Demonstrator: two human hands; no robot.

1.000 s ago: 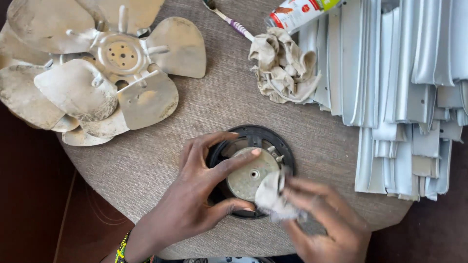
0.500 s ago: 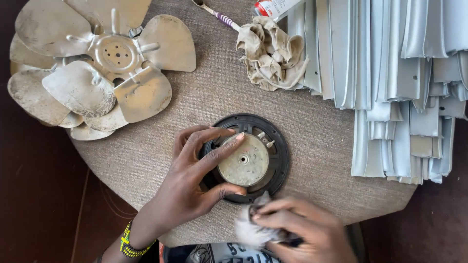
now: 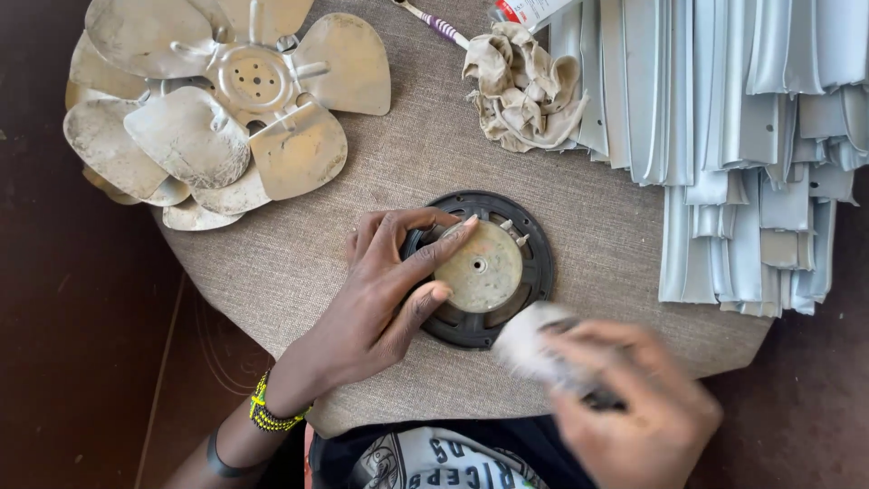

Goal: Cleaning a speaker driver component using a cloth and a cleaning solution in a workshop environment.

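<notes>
A round table (image 3: 299, 272) covered in coarse beige fabric stands on a dark brown floor (image 3: 81, 317). At the frame's centre lies a black disc (image 3: 534, 263), where the left hand (image 3: 385, 290) presses down with spread fingers. The blurred right hand (image 3: 634, 407), lower right, is closed around a white cloth (image 3: 529, 344) at the disc's edge.

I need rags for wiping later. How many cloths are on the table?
2: a crumpled rag lies near the top edge, and a pale cloth is in the right hand. Others may be hidden.
</notes>
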